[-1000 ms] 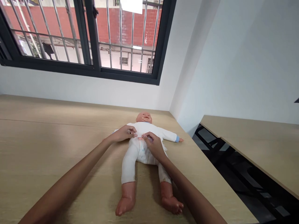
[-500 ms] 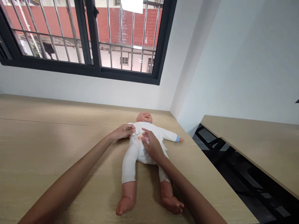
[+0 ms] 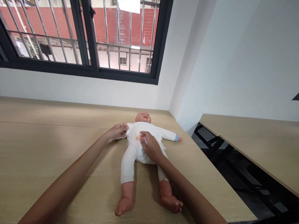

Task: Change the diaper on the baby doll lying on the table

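A baby doll (image 3: pixel 128 165) in a white outfit lies on its back on the table, head at the far end and bare feet towards me. Round its hips is a white diaper (image 3: pixel 143 155) with a coloured print at the front waist. My left hand (image 3: pixel 118 131) is at the doll's left-of-view side, fingers curled and pinched on the white side tab of the diaper (image 3: pixel 128 132). Over the diaper's front rests my right hand (image 3: pixel 150 144), fingers stretched out and thumb apart, touching near the coloured print. Its palm hides part of the diaper's right side.
The pale wooden table (image 3: pixel 58 149) runs to a wall under a barred window (image 3: pixel 126 40). Beyond the table's right edge lies a dark gap, with a second wooden tabletop (image 3: pixel 261 140) past it. The doll's outstretched arm (image 3: pixel 169 134) points towards that edge.
My left hand has moved outward to the left, away from the doll's middle, with the white tab at its fingertips. My right hand stays on the diaper's front.
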`<action>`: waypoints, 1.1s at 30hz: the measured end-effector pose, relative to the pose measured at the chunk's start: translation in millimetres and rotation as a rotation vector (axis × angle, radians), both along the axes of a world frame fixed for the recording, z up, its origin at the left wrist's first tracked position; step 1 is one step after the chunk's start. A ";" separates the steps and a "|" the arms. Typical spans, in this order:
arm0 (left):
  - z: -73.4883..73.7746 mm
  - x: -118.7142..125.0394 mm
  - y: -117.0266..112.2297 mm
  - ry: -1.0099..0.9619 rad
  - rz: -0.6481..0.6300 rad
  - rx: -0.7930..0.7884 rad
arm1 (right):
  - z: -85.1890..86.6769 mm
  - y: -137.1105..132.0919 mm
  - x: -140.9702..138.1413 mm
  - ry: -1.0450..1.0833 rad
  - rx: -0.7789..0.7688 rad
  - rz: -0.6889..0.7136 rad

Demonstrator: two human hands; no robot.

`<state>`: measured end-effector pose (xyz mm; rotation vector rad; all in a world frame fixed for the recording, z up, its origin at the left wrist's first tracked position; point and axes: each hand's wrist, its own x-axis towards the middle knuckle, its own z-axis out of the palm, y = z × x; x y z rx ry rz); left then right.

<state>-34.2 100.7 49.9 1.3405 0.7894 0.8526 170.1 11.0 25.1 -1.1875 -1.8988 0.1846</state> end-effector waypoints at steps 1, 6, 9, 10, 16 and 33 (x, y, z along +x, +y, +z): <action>2.5 -0.6 -1.3 0.037 -0.038 0.040 | 0.2 -0.1 -0.1 -0.001 -0.003 -0.001; 5.3 -2.4 -4.2 0.328 -0.137 0.215 | -1.4 1.1 0.4 -0.005 -0.010 0.001; 1.5 -1.4 -3.4 0.429 -0.079 0.254 | -2.7 1.7 0.9 -0.007 -0.009 -0.003; 0.4 -1.6 -2.6 0.430 -0.064 0.254 | -2.9 1.8 1.0 -0.008 -0.008 -0.001; 0.5 -13.8 6.6 0.326 -0.127 0.257 | -1.8 1.5 0.8 -0.032 0.000 0.002; 20.4 -14.0 7.9 0.310 -0.234 0.400 | -1.7 2.7 1.0 -0.100 0.034 0.016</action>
